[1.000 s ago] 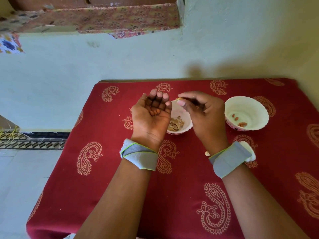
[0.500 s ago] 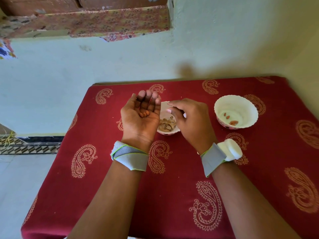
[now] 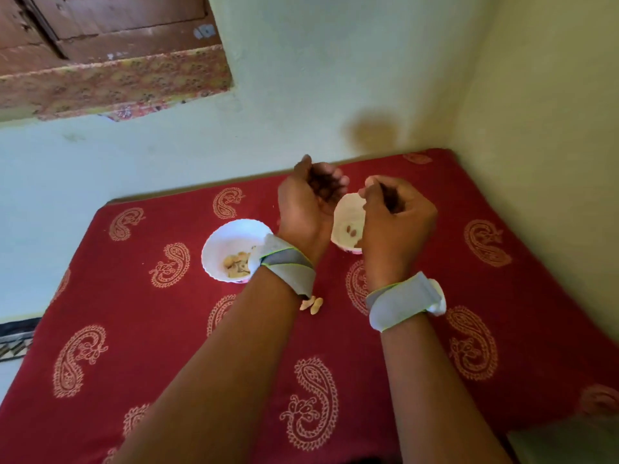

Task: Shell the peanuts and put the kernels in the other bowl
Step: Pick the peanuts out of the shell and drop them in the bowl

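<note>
Red paisley cloth [image 3: 167, 329], left hand [image 3: 308, 209] cupped, contents unclear, right hand [image 3: 395, 216] curled, grip indiscernible, both above kernel bowl [image 3: 346, 229], shell bowl [image 3: 231, 242] left, peanuts [image 3: 312, 304] on cloth.

Support surface: flat top covered by a red cloth with pale orange paisley print [image 3: 160, 329], pushed into a corner, far edge and right edge against pale green walls. Directly on the cloth: round white bowl with scalloped rim holding tan peanut shell pieces [image 3: 217, 244], left of centre, its right side hidden behind a forearm. Second white bowl with a few reddish-brown kernels inside [image 3: 346, 217], to the right and slightly farther back, well apart from the first, largely masked by the hands above it. Two or three pale unshelled peanuts [image 3: 312, 304] lie loose on the cloth, nearer the viewer, between the two bowls.
</note>
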`<act>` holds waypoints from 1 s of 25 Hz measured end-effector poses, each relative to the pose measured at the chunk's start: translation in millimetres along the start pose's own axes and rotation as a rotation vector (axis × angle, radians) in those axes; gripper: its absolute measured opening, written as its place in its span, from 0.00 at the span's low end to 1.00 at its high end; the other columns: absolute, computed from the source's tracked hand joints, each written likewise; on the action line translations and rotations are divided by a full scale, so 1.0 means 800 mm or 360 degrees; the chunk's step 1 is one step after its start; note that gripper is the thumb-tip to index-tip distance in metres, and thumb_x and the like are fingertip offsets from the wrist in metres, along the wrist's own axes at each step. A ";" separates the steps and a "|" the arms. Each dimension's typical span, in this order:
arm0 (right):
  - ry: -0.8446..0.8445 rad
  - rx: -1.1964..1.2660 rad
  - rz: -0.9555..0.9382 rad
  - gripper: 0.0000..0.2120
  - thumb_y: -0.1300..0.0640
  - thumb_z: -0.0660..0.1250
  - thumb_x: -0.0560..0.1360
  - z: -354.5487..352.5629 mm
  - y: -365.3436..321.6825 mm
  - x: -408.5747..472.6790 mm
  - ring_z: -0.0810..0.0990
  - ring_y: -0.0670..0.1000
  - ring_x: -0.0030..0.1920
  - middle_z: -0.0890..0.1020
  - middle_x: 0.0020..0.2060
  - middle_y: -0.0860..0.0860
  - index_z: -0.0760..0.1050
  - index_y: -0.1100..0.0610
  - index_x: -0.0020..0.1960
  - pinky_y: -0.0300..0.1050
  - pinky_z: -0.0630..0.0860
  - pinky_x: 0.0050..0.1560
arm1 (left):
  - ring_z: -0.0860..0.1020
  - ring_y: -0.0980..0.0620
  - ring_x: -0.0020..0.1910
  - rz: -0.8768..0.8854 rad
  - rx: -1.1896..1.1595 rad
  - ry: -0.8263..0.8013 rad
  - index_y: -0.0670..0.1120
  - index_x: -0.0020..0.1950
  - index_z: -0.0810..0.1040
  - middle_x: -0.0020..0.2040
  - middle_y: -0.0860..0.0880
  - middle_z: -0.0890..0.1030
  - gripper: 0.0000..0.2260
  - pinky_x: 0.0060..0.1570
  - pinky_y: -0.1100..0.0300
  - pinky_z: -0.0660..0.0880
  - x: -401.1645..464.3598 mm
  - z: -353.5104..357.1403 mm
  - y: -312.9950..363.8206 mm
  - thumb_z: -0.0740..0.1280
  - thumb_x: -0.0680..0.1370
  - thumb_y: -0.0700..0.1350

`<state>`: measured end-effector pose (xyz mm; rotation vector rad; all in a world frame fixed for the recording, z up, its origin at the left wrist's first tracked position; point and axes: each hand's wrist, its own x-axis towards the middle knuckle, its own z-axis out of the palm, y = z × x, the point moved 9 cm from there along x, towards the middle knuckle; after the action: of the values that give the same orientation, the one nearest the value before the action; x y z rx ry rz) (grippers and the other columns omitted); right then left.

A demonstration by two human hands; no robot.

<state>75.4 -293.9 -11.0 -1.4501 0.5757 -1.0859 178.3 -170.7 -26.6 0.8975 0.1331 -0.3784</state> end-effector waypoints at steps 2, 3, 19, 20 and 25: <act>0.0015 -0.0049 -0.0031 0.05 0.66 0.71 0.76 -0.009 0.003 0.006 0.86 0.51 0.41 0.87 0.39 0.54 0.86 0.62 0.46 0.42 0.83 0.45 | 0.78 0.50 0.28 0.0164 0.0430 -0.0009 0.42 0.35 0.76 0.30 0.47 0.80 0.22 0.34 0.59 0.73 0.008 0.014 -0.006 0.57 0.86 0.47; 0.0022 -0.0070 -0.0051 0.05 0.66 0.71 0.76 -0.011 0.004 0.009 0.86 0.50 0.41 0.88 0.40 0.54 0.86 0.62 0.46 0.38 0.82 0.45 | 0.79 0.51 0.28 0.0250 0.0605 -0.0029 0.43 0.35 0.76 0.30 0.48 0.80 0.22 0.33 0.61 0.73 0.010 0.020 -0.008 0.57 0.87 0.47; -0.2146 -0.1348 -0.0371 0.10 0.62 0.81 0.67 0.093 0.017 -0.129 0.85 0.53 0.44 0.87 0.43 0.54 0.86 0.59 0.46 0.48 0.82 0.45 | 0.78 0.46 0.34 0.0515 0.0842 0.0047 0.41 0.42 0.77 0.37 0.43 0.78 0.19 0.39 0.55 0.75 -0.050 -0.081 0.084 0.56 0.88 0.46; -0.2172 -0.1351 -0.0361 0.08 0.64 0.80 0.68 0.094 0.019 -0.133 0.85 0.53 0.43 0.87 0.43 0.54 0.86 0.60 0.46 0.48 0.82 0.45 | 0.79 0.46 0.35 0.0513 0.0863 0.0038 0.41 0.42 0.77 0.37 0.43 0.79 0.20 0.40 0.54 0.76 -0.052 -0.085 0.089 0.56 0.88 0.47; -0.1814 -0.1226 -0.0616 0.06 0.65 0.73 0.73 0.107 0.001 -0.119 0.84 0.54 0.43 0.85 0.44 0.53 0.86 0.56 0.44 0.52 0.82 0.46 | 0.81 0.46 0.38 0.0557 0.1037 -0.0022 0.39 0.45 0.78 0.39 0.42 0.80 0.13 0.43 0.56 0.79 -0.054 -0.102 0.101 0.61 0.87 0.43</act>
<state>107.2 -171.7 -30.1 -2.5949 -0.1722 -0.1155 172.5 -49.9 -5.8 1.5321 -0.1727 -0.0926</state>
